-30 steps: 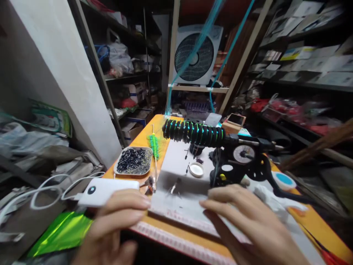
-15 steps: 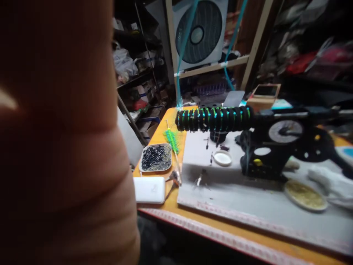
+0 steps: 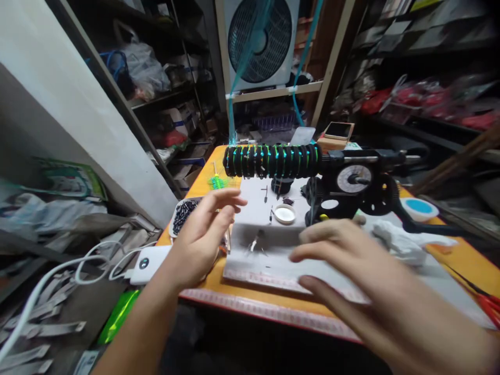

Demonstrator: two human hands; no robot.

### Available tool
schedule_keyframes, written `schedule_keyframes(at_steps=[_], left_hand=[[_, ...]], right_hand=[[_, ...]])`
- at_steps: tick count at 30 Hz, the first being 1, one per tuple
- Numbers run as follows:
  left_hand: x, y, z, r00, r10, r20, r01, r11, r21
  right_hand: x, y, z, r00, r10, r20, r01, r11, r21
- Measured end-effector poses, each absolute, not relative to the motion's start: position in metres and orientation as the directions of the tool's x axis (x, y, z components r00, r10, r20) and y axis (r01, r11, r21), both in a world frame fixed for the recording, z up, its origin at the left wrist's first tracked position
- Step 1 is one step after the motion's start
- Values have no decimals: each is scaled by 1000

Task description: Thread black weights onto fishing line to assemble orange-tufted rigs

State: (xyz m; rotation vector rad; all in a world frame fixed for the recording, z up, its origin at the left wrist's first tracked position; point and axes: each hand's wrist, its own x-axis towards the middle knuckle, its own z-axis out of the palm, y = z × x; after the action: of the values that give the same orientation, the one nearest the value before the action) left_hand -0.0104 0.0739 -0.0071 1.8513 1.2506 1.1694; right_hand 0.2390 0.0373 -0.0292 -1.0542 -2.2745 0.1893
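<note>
My left hand [image 3: 201, 237] is over the left side of the table, beside a tray of small black pieces [image 3: 183, 214] that it partly covers. Its fingers reach forward, loosely bent and holding nothing I can see. My right hand [image 3: 351, 260], blurred, hovers above the grey-white board [image 3: 281, 271] with thumb and fingers apart and nothing between them. Beyond both hands stands a black hand-cranked machine [image 3: 351, 179]. Its horizontal roller of black rings [image 3: 273, 160] carries green and blue strands. A small white round dish [image 3: 285, 214] lies on the board below the roller.
A white power bank [image 3: 150, 264] with a cable sits at the table's left edge. Red-handled scissors [image 3: 488, 307] lie at the right, near crumpled white cloth [image 3: 406, 242]. A box fan [image 3: 261, 41] stands behind, with teal strands [image 3: 300, 67] hanging before it.
A hand that filled the left of the view close to the camera is gone from there. Both hands now show over the table. The view has shifted, so the machine appears farther left.
</note>
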Motion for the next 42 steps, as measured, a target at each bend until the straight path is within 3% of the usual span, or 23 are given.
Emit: schedule_keyframes(at_steps=[1,2,6,16,21,24,27,30,34,38,42], left_hand=[[-8,88,-16,225,936,271,606,-352,714],[-6,102,-24,260,939,226,675,-344,653],[-3,141,-42,371,924,91,766,-359,533],[27,145,-27,487,832,-266,839,-361,407],[25,139,-28,549,755,-359,803,-358,476],[15,131,-29,583,753,-305,728,-319,606],[3,115,-28,549,822,-149,596,-260,760],[-5,95,-30,465,883,64,359,-254,898],[-5,72,-44,277,926,255,-17,-261,965],[-11,58,-51,84,968,236,-342,-194,920],[-43,50,-37,-11,984,180,-292,-175,940]], right_hand=[[234,41,-34,-573,718,395,645,692,-324],[228,44,-41,-596,729,337,676,682,-280],[210,58,-71,-589,761,272,711,649,-273],[198,58,-97,-575,753,319,743,644,-182],[201,62,-104,-585,723,367,713,675,-193],[202,60,-107,-566,717,407,694,681,-234],[204,53,-102,-548,696,464,624,709,-328],[207,46,-91,-513,681,523,509,731,-454],[207,40,-76,-447,714,539,397,698,-596],[201,47,-60,-434,763,479,329,629,-705],[189,64,-51,-492,781,385,311,571,-760]])
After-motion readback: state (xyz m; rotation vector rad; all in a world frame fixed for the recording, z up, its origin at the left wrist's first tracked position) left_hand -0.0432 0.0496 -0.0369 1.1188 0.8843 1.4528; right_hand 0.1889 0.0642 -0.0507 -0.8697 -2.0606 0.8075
